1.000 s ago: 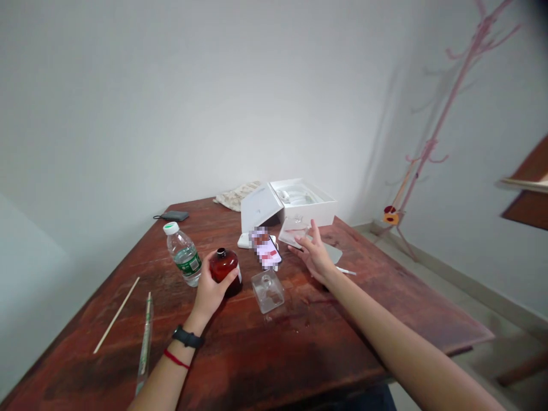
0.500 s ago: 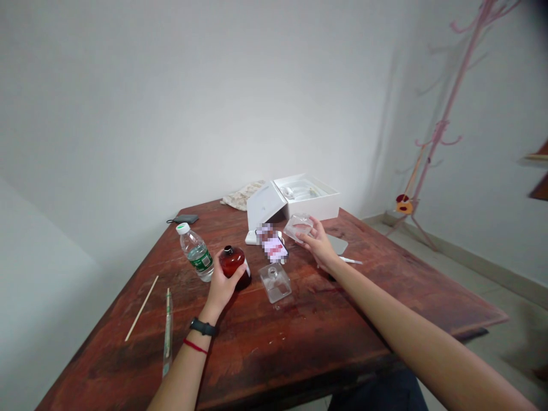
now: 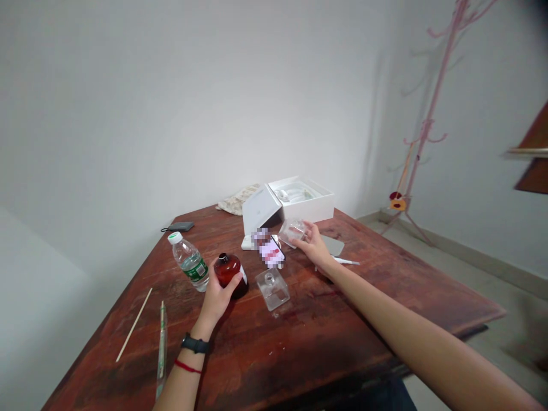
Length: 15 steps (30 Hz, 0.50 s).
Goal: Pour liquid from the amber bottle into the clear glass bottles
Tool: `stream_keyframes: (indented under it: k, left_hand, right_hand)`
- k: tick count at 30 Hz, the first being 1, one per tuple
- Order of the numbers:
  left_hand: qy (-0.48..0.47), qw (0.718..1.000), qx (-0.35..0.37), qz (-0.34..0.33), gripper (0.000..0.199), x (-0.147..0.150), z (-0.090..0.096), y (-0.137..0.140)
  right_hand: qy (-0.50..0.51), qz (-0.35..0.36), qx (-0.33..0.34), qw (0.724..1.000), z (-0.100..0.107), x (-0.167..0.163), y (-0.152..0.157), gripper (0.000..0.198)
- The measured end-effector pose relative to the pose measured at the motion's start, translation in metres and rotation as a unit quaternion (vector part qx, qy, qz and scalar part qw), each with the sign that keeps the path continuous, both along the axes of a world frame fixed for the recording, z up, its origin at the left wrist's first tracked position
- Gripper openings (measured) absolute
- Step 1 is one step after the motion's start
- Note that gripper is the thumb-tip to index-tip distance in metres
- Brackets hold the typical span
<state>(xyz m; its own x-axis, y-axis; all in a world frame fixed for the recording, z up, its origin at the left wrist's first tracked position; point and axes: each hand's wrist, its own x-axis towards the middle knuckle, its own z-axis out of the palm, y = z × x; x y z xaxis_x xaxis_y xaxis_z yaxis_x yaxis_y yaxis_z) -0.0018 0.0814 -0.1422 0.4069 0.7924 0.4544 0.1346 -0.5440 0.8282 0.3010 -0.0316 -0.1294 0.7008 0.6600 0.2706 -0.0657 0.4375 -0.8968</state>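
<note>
Clerk: What did each grip have?

Inspector: The left hand [image 3: 217, 291] was wrapped around a brown bottle [image 3: 228, 270], which stood upright on the tabletop [image 3: 240, 357]. The right hand [image 3: 314, 242] grasped a clear container [image 3: 291, 232] by its side, tilted, in front of the white box [image 3: 315, 209]. Whether that container touched the wood could not be told.

Clerk: What showed as done?

Inspector: The brown bottle had no cap on its neck. The white box stood with its lid [image 3: 260, 206] tipped open. A loose stick [image 3: 133, 325] lay out at the left. Wet-looking specks [image 3: 278, 349] marked the wood; their source was not established.

Clerk: And what was not?

Inspector: The water bottle [image 3: 192, 262], just beside the left hand, had its cap on. Another stick lay inside a clear wrapper [image 3: 161, 348]. A second container [image 3: 274, 291] rested between the hands, touched by neither. The contents of both containers could not be made out. In the inspector's judgement the handling was partway: both hands were occupied.
</note>
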Motion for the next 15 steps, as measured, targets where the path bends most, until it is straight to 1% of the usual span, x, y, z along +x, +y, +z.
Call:
stream_keyframes:
  k: [7, 15]
  left_hand:
    - [0.013, 1.0, 0.002, -0.002, 0.074, -0.0016, 0.0, 0.0014]
    - [0.025, 1.0, -0.004, -0.011, 0.072, -0.0038, 0.0079, -0.0032]
  right_hand:
    - [-0.026, 0.006, -0.023, 0.999, -0.009, 0.0034, 0.002, 0.085]
    - [-0.037, -0.003, -0.028, 0.999, -0.0082, 0.0013, 0.0005, 0.083]
